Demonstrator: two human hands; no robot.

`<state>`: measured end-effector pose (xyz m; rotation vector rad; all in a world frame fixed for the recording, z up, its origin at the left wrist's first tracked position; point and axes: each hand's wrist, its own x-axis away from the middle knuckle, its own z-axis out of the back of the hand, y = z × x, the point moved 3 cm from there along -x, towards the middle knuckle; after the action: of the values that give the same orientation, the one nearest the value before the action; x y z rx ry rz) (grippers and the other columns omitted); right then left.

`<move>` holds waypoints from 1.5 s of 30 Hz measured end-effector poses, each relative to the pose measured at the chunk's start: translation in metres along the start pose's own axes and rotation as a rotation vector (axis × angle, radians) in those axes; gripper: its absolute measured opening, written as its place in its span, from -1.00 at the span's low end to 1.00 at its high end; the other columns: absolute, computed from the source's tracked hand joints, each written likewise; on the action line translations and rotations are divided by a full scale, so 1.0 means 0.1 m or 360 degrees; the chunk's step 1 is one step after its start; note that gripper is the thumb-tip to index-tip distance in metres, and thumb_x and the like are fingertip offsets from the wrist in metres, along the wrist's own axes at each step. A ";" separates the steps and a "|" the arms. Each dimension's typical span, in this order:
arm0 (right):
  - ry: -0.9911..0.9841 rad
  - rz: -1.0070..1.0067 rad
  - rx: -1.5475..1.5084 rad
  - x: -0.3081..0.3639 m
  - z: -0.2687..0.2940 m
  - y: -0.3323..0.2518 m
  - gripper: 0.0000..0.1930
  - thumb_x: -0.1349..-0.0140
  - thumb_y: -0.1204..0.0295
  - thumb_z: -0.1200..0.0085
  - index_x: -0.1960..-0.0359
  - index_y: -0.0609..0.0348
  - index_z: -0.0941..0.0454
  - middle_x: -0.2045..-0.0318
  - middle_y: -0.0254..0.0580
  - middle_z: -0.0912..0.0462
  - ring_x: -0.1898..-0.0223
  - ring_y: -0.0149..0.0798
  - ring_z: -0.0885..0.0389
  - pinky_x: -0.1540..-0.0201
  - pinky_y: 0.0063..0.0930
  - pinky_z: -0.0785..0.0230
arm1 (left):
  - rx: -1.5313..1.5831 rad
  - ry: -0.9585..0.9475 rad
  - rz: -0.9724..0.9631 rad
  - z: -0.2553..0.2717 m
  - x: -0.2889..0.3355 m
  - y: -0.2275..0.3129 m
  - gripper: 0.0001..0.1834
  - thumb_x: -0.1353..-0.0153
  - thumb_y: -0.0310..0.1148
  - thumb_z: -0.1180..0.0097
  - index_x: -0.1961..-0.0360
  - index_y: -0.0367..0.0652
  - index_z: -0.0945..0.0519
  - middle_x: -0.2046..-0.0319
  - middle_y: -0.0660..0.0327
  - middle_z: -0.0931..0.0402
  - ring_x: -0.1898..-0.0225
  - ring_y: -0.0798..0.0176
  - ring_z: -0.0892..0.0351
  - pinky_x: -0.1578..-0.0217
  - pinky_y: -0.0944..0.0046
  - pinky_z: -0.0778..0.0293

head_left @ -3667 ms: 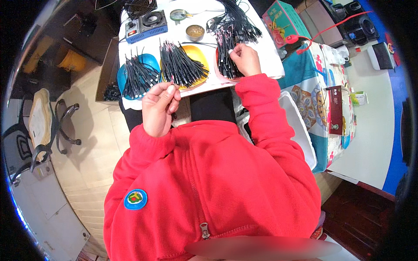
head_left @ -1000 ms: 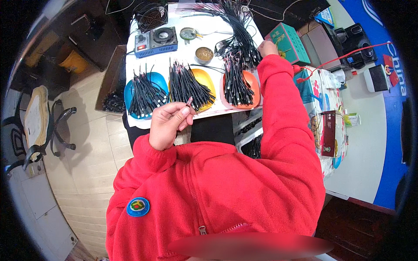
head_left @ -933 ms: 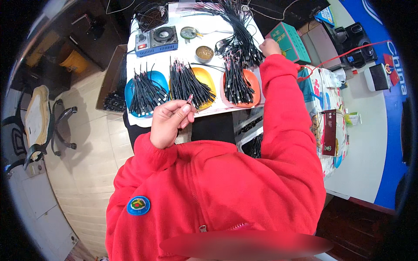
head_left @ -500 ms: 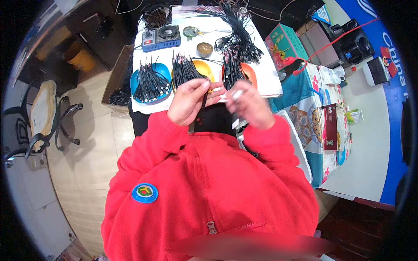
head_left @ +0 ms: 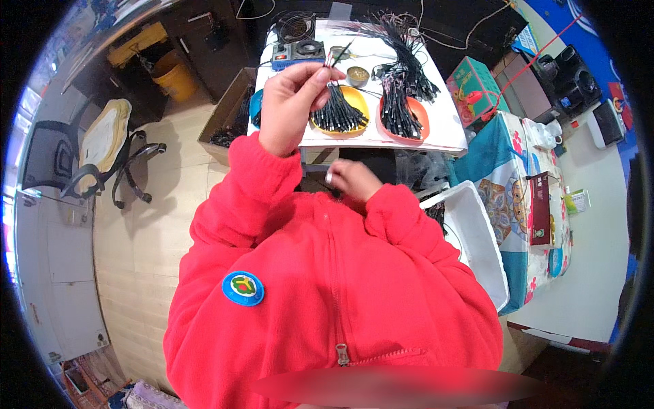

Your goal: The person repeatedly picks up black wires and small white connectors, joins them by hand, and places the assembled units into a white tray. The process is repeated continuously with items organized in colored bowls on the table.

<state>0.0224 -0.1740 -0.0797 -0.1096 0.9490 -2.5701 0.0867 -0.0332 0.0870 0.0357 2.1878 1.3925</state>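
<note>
The left hand [head_left: 296,103] pinches thin black and pinkish wires [head_left: 333,64] by the front edge of the counter [head_left: 444,126]. Below that edge, the right hand [head_left: 355,180] is blurry; I can't tell its grip.

Left hand [head_left: 294,102] raised higher, blue tray [head_left: 256,109] now mostly hidden, right hand [head_left: 354,181] (blurred) drawn lower

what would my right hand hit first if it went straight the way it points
Probably the left sleeve, though depth is unclear and the right hand may pass beneath it.
</note>
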 end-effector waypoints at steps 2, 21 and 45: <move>0.0336 -0.0029 -0.0416 -0.02 0.36 -0.07 -0.83 -0.22 0.44 -0.07 0.18 0.20 -0.51 0.41 -0.13 -0.59 0.37 -0.24 -0.59 0.25 -0.40 -0.43 | -0.0069 -0.0049 0.0030 0.05 0.23 0.03 -0.82 -0.32 -0.46 0.01 0.25 -0.38 -0.57 0.28 0.11 -0.61 0.59 0.56 -0.23 0.55 0.56 -0.16; 0.0879 0.0668 -0.1028 0.27 1.51 -1.21 -0.85 -0.19 0.62 -0.12 0.19 0.34 -0.53 0.33 -0.26 -0.61 0.31 -0.48 -0.58 0.21 -0.64 -0.46 | 0.0062 -0.0421 0.0329 -0.08 0.51 0.09 -0.84 -0.35 -0.43 0.05 0.25 -0.31 -0.53 0.36 0.10 -0.62 0.63 0.57 -0.21 0.59 0.57 -0.18; 0.0921 0.0170 -0.1488 0.48 0.98 -0.90 -0.84 -0.21 0.58 -0.12 0.18 0.36 -0.54 0.26 -0.22 -0.63 0.28 -0.48 -0.58 0.19 -0.64 -0.45 | 0.0101 -0.0147 0.0398 -0.18 0.85 -0.27 -0.82 -0.30 -0.44 -0.05 0.21 -0.37 -0.58 0.55 0.21 -0.56 0.65 0.58 -0.26 0.63 0.58 -0.16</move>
<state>-0.0319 -0.1901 0.0494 0.4364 2.2204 -1.8634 0.0125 -0.0349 0.0339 0.4013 2.2073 1.4214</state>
